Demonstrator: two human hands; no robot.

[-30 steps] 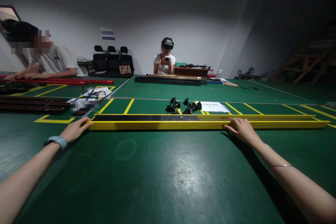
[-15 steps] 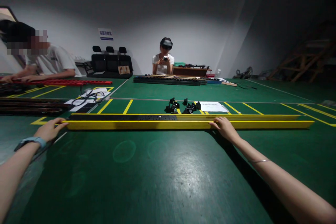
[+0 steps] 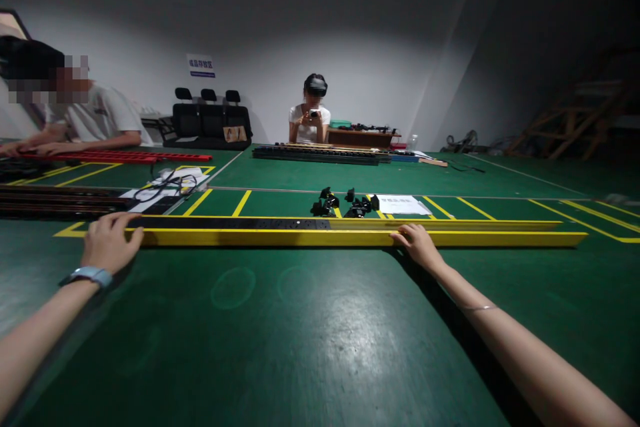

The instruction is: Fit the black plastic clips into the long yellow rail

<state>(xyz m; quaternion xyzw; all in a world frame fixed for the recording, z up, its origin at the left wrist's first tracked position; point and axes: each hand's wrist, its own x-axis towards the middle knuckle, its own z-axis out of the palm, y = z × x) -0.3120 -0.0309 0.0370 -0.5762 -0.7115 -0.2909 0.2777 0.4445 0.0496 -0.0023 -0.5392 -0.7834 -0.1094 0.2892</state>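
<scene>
A long yellow metal channel (image 3: 240, 237) lies crosswise on the green table. Inside its left half sits a black socket strip (image 3: 250, 223) with several outlets. At the channel's left end, my left hand (image 3: 111, 240) has its fingers curled over the end, thumb on the near wall; that end is hidden behind it. Right of the middle, my right hand (image 3: 415, 243) grips the near wall from above with bent fingers. Just beyond the channel lie several small black parts (image 3: 350, 203) and a white printed sheet (image 3: 401, 205).
At left are dark bars (image 3: 55, 201), papers with a black cable (image 3: 167, 188) and a co-worker (image 3: 100, 117) leaning over red rails (image 3: 115, 157). Another person (image 3: 310, 120) sits at the far side behind stacked black strips (image 3: 315, 155). Yellow lines mark the green tabletop (image 3: 320, 333).
My left hand has moved right and further over the channel's left end, and its fingers are more spread. The channel appears slightly further left; my right hand keeps its grip.
</scene>
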